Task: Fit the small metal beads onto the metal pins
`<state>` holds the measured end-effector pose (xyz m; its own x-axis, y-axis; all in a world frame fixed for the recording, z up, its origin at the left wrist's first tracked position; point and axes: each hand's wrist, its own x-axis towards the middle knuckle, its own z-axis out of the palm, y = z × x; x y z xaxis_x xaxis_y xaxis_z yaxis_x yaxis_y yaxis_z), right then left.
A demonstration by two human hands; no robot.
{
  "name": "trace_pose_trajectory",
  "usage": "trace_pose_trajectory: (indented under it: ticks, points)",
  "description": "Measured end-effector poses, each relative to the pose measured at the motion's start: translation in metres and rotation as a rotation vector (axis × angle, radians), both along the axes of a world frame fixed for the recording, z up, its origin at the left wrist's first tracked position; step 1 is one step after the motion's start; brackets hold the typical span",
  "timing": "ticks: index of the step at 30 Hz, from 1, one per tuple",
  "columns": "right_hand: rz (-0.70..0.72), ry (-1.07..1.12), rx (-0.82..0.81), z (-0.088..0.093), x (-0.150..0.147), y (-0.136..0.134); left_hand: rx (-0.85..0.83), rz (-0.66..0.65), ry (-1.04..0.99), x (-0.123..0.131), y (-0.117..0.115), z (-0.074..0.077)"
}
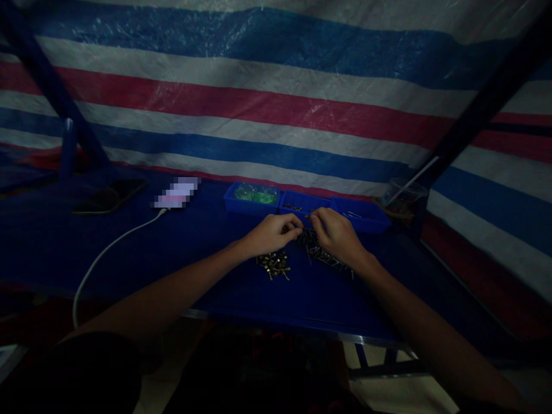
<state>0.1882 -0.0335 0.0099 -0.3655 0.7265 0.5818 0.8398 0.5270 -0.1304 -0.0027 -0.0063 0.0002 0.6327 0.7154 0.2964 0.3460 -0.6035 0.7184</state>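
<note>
My left hand (276, 233) is above the blue table, thumb and fingers curled together in a pinch. Close beside it, my right hand (335, 233) has its fingertips pressed together too. Whatever small piece either hand holds is too dark and tiny to make out. Below my left hand lies a loose pile of brass-coloured, headed small metal parts (273, 265). A heap of dark, thin metal pins (321, 253) spreads under my right hand, which partly hides it.
Behind my hands stand a blue bin with green pieces in clear plastic (230, 203), a middle blue bin (313, 201) and a right blue bin (371, 215). A phone (176, 193) with a white cable (103, 244), a dark phone (110, 196) and a clear cup (403, 192) are around.
</note>
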Motion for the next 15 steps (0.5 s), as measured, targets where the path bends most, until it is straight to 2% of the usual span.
trace_pose_trajectory:
  ticks: [4,8,11,15]
  points:
    - [-0.027,0.100,0.058,0.007,0.003,-0.001,0.185,-0.059,0.152,0.001,-0.002,-0.005]
    - [-0.046,0.178,0.169,0.011,0.009,-0.001,0.197,0.001,0.264,0.006,0.001,-0.009]
    - [-0.097,0.295,0.347,0.017,0.012,-0.005,0.231,0.090,0.365,0.011,0.004,-0.010]
    - [-0.198,0.441,0.593,0.027,0.015,-0.008,0.294,0.131,0.437,0.015,0.005,-0.011]
